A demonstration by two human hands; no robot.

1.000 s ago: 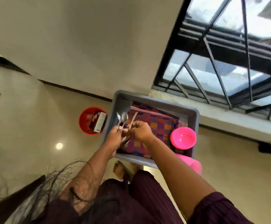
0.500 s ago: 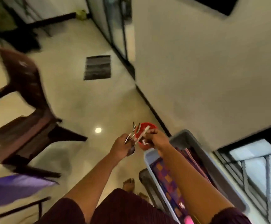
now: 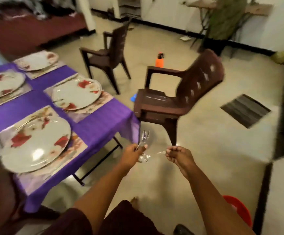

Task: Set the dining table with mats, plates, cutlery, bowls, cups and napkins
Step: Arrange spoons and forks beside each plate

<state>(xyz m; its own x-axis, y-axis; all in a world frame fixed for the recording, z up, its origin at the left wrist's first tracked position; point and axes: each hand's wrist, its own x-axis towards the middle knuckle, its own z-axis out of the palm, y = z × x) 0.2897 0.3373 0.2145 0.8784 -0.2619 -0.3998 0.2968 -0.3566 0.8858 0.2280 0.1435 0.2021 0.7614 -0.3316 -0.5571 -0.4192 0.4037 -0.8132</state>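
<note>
My left hand [image 3: 132, 154] is shut on a bundle of metal spoons [image 3: 144, 139], bowls pointing up, over the floor just off the table's corner. My right hand [image 3: 178, 154] is closed on one thin piece of cutlery [image 3: 161, 152] whose tip points left; its type is too blurred to tell. The table [image 3: 97, 128] on the left carries a purple cloth, floral mats and several flowered plates; the nearest plate [image 3: 34, 143] lies on a mat [image 3: 73, 148], another plate [image 3: 76, 94] lies behind it.
A brown plastic chair [image 3: 180, 99] stands close to the table's right corner, a second chair [image 3: 109, 53] further back. An orange bottle [image 3: 159, 60] stands on the floor. A dark floor mat [image 3: 245, 110] lies right. A red bucket [image 3: 239, 211] sits at lower right.
The view has swung away from the grey tub by the wall to the dining table. Both hands have come along with the cutlery, and they have moved apart.
</note>
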